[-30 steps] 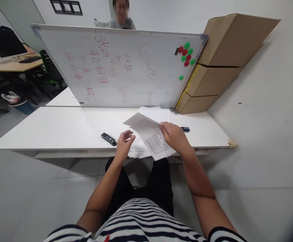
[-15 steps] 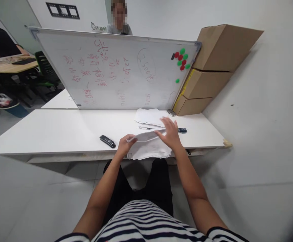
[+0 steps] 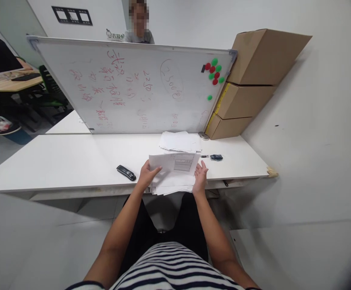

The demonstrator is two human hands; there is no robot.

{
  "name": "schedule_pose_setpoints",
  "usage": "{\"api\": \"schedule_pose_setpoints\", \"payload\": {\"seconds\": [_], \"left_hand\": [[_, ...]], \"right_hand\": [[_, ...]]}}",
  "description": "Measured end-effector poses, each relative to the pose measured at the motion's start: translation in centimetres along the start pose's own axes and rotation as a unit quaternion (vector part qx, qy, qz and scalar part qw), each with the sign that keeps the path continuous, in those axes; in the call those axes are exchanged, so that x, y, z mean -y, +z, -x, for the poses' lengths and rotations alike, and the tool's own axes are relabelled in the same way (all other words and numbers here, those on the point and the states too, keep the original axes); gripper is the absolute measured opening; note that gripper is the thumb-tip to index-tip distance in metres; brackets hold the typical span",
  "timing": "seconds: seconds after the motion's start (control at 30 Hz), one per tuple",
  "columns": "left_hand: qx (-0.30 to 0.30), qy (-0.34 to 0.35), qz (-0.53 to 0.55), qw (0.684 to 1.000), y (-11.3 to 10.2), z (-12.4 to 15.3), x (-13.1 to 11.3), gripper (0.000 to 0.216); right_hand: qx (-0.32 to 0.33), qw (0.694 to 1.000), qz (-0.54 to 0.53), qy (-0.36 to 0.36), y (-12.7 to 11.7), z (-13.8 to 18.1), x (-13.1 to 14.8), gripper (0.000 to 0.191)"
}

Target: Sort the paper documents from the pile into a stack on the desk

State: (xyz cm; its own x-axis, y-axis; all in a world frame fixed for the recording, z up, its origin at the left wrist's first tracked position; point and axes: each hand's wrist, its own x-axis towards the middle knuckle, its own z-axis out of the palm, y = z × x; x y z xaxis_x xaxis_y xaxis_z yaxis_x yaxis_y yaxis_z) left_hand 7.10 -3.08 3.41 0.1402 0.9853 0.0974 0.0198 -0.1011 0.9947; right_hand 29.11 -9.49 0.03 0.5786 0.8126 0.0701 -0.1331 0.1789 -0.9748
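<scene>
Raised over the desk's front edge is a printed paper sheet (image 3: 166,161), with a table-like figure on its right half. My left hand (image 3: 146,175) grips its left side, thumb across the front and fingers behind. At the right edge of the sheet, my right hand (image 3: 200,177) has its fingers spread and lightly touches or backs the paper. Below lies a stack of papers (image 3: 173,188) that reaches the desk's front edge. Behind the raised sheet sits another paper stack (image 3: 178,141).
A black stapler-like object (image 3: 126,172) lies left of my hands on the white desk (image 3: 72,161). To the right are a small dark packet (image 3: 216,157) and a round metallic item (image 3: 203,136). A whiteboard (image 3: 127,84) and stacked cardboard boxes (image 3: 250,60) stand behind; a person (image 3: 139,37) is beyond.
The sheet, earlier bent and tilted flat, now stands up with its printed side facing me. My right hand has moved down from its top to its right edge. My left hand keeps its grip.
</scene>
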Motion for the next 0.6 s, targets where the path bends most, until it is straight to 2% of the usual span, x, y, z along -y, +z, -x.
{"api": "schedule_pose_setpoints", "payload": {"seconds": [0.1,0.17,0.3,0.4,0.47,0.6], "left_hand": [[0.008,0.004,0.011,1.000,0.4,-0.2,0.1,0.058],[-0.002,0.004,0.010,1.000,0.7,-0.3,0.2,0.057],[-0.029,-0.033,-0.015,0.999,0.8,-0.2,0.4,0.055],[-0.038,-0.048,-0.014,0.998,0.8,0.2,0.5,0.052],[-0.035,-0.055,-0.006,0.998,0.6,0.3,0.4,0.051],[-0.013,-0.048,0.014,0.999,0.3,0.9,-0.2,0.052]], "right_hand": [[0.029,0.999,0.011,0.027,0.7,0.0,-0.3,0.076],[0.026,0.999,0.014,0.036,1.0,-0.1,-0.3,0.081],[0.068,0.995,0.032,0.063,1.1,0.1,-0.2,0.086],[0.044,0.996,0.061,0.050,1.1,0.1,0.2,0.085],[0.037,0.996,0.073,0.047,1.0,-0.3,0.8,0.078],[0.072,0.996,0.060,0.000,0.7,-1.2,2.2,0.057]]}}
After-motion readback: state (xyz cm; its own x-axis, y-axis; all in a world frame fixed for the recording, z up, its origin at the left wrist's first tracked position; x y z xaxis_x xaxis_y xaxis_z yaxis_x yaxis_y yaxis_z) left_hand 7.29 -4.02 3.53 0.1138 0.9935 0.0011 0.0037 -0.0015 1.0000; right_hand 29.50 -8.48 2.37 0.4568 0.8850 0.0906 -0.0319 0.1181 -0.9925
